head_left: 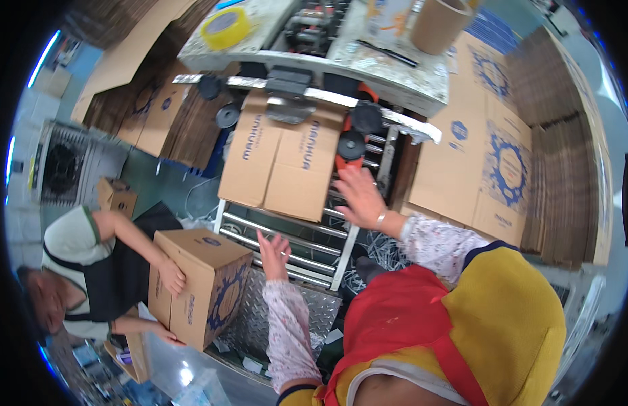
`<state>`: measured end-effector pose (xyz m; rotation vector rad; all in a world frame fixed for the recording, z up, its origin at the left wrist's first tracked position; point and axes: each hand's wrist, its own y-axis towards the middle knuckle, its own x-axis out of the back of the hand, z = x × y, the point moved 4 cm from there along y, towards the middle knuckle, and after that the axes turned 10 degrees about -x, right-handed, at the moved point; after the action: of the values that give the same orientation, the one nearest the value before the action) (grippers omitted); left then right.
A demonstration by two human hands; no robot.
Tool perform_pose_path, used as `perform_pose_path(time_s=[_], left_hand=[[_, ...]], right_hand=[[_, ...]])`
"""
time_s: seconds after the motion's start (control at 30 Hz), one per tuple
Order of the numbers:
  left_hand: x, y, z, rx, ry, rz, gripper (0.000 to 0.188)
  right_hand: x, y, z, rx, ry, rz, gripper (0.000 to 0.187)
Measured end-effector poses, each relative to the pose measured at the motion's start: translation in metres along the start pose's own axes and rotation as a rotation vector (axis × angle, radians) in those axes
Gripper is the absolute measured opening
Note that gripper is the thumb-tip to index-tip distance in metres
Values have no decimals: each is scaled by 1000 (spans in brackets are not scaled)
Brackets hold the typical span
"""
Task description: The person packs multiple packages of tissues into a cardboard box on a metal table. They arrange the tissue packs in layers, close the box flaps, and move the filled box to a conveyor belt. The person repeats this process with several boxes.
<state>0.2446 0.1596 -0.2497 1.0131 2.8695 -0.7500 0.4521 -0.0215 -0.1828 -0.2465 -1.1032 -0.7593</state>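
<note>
A cardboard box (254, 159) with blue print lies on the roller conveyor (307, 240), its far end under the metal head (290, 95) of a box-sealing machine. My right hand (362, 196) is open, fingers spread, beside the box's right side and just short of the machine's orange arm (349, 162). Whether its fingertips touch anything I cannot tell. Over the near rollers my left hand (274, 256) is raised, fingers apart and nothing in it, a little below the box's near edge. Black wheels (352, 144) flank the box.
At left a co-worker (90, 264) has both hands on another cardboard box (199, 277). Flat cartons are stacked at right (476, 149) and far left (185, 128). Yellow tape (224, 28), a black pen (386, 53) and a brown cardboard core (439, 27) lie on the machine top.
</note>
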Motion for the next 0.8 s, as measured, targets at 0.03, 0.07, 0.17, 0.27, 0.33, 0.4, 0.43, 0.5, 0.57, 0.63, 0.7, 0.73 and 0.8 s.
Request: perform_pose_path(time_s=[0.03, 0.07, 0.17, 0.27, 0.33, 0.4, 0.43, 0.5, 0.57, 0.63, 0.7, 0.73, 0.8], left_hand=[[13, -18, 34, 49, -27, 23, 70], [29, -38, 74, 160, -65, -25, 60], [45, -114, 144, 331, 152, 18, 36], [57, -165, 163, 443, 214, 69, 42], [65, -184, 164, 431, 221, 93, 46], [75, -194, 153, 375, 234, 103, 42], [82, -200, 150, 350, 253, 97, 41], [94, -204, 133, 328, 307, 84, 40], [103, -208, 121, 295, 313, 48, 39], [116, -214, 116, 277, 298, 33, 38], [120, -217, 117, 250, 240, 36, 37], [120, -218, 114, 238, 243, 36, 37], [104, -221, 98, 205, 234, 43, 36]], right_hand=[[7, -28, -33, -124, -206, 28, 69], [19, -48, -58, -251, -364, 179, 82], [25, -123, -132, -422, -684, 503, 87], [17, -160, -169, -370, -728, 421, 79], [16, -159, -173, -380, -702, 401, 72], [15, -143, -164, -371, -700, 382, 67], [8, -142, -169, -359, -751, 299, 54], [6, -136, -170, -408, -740, 312, 45], [5, -132, -166, -394, -722, 309, 42], [18, -136, -160, -333, -706, 287, 46], [35, -148, -156, -263, -666, 263, 44], [41, -157, -155, -274, -650, 281, 43], [57, -172, -146, -288, -632, 309, 40]])
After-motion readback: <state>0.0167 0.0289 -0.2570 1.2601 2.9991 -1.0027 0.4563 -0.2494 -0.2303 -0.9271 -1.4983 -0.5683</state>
